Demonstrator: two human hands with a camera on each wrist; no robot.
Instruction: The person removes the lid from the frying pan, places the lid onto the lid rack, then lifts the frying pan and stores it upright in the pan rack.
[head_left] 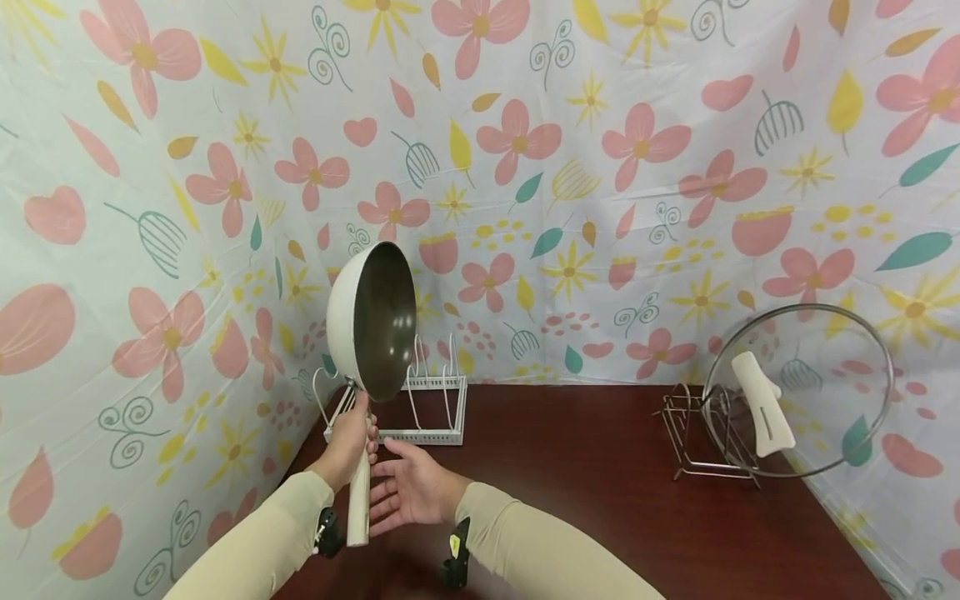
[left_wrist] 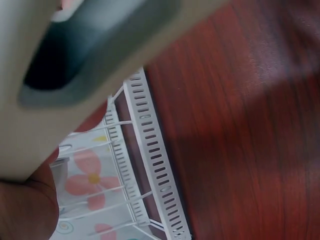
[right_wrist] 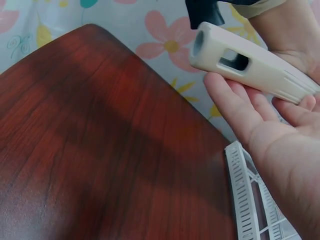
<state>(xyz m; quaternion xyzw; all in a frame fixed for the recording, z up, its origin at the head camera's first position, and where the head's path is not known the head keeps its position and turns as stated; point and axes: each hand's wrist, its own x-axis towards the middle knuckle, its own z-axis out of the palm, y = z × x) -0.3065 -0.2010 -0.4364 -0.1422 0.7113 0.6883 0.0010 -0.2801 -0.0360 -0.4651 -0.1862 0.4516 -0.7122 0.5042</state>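
Observation:
A wok [head_left: 384, 325], white outside and dark inside, is held up with its bowl on edge and its cream handle [head_left: 359, 508] hanging down. My left hand [head_left: 349, 433] grips the handle's upper part, just below the bowl. Beside the lower handle is my right hand [head_left: 420, 487], palm turned toward it and fingers extended. In the right wrist view, the fingertips [right_wrist: 216, 82] lie at the handle's underside; whether they bear any weight I cannot tell. Close up in the left wrist view, the blurred handle [left_wrist: 20, 135] covers much of the left hand.
Behind the wok, a white slotted rack [head_left: 450, 435] with wire dividers stands at the table's left. On the right, a glass lid [head_left: 825, 400] with a cream handle leans upright in a small metal wire rack [head_left: 693, 462]. Flowered cloth [head_left: 525, 208] hangs behind the dark red table [head_left: 570, 450].

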